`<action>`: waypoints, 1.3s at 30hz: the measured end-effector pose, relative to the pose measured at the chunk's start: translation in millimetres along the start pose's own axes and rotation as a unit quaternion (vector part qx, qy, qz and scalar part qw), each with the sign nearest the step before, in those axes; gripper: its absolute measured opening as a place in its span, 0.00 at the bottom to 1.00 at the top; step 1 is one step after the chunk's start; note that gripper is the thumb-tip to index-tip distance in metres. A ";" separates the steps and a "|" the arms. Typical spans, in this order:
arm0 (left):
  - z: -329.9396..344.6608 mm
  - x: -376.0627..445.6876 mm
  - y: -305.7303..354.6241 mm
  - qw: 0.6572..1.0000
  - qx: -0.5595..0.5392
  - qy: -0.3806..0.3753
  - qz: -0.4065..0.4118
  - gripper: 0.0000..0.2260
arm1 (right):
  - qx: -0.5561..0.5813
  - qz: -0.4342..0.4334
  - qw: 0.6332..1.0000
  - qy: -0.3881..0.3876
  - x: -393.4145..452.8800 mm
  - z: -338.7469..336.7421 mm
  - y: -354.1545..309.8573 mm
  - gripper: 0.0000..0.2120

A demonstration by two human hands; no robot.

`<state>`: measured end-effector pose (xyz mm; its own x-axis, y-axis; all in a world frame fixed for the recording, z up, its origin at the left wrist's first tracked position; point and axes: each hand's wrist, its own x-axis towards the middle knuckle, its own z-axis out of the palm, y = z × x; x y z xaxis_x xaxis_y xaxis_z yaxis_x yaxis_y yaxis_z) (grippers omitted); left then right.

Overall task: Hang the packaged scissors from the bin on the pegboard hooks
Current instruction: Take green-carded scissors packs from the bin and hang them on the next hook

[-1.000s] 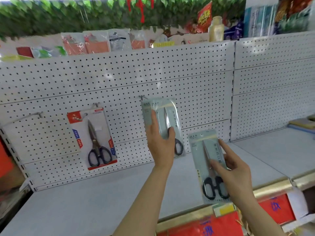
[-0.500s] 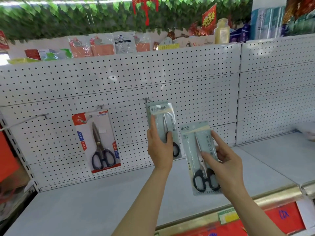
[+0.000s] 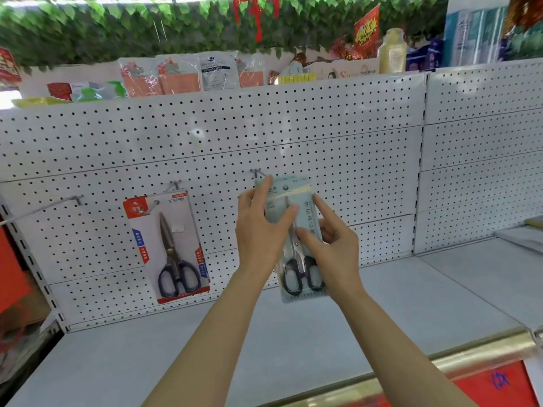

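Left hand (image 3: 261,230) and right hand (image 3: 332,248) both gripping a pale green scissors package (image 3: 305,218), fingers closed on its upper and middle parts, holding it upright against the white pegboard (image 3: 338,136) just below a metal hook (image 3: 258,172). Whether a second pack is lying behind it: cannot tell. Red-carded scissors package (image 3: 167,245) hanging from the neighbouring hook (image 3: 174,185) to the left, above the grey shelf (image 3: 293,348).
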<state>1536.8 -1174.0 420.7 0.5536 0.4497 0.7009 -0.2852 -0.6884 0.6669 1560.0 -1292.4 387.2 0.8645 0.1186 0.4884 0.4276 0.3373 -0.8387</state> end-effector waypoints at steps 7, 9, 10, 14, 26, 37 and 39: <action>3.7 13.0 0.2 0.998 0.048 -0.035 0.029 0.30 | 0.063 0.018 0.998 0.020 7.0 0.1 16.2 0.28; 6.7 15.3 -3.6 0.997 0.067 -0.031 0.028 0.30 | 0.056 0.022 0.998 0.020 10.8 0.8 21.6 0.27; 8.0 16.9 -6.2 0.997 0.074 -0.028 0.027 0.30 | 0.048 0.022 0.998 0.019 13.5 1.7 24.1 0.27; 12.5 24.5 -18.5 0.995 0.100 -0.022 0.023 0.28 | -0.009 0.017 1.000 0.014 26.4 9.1 36.7 0.28; 1.8 9.7 -36.5 0.971 0.168 -0.002 0.172 0.29 | -0.391 -0.192 0.896 0.088 23.5 -24.3 42.8 0.20; 105.0 -120.3 -20.7 0.905 0.138 -0.173 0.365 0.21 | -0.672 -0.230 0.695 0.114 -89.7 -202.0 53.3 0.20; 133.3 -159.3 -23.5 0.895 0.135 -0.232 0.356 0.22 | -0.688 -0.163 0.695 0.129 -126.5 -242.6 64.8 0.20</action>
<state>1559.6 -1305.3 259.7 0.5896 -0.4002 0.7015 -0.5305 -0.8468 -0.0372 1542.4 -1512.1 212.6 0.6050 0.0140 0.7961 0.3068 -0.9268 -0.2168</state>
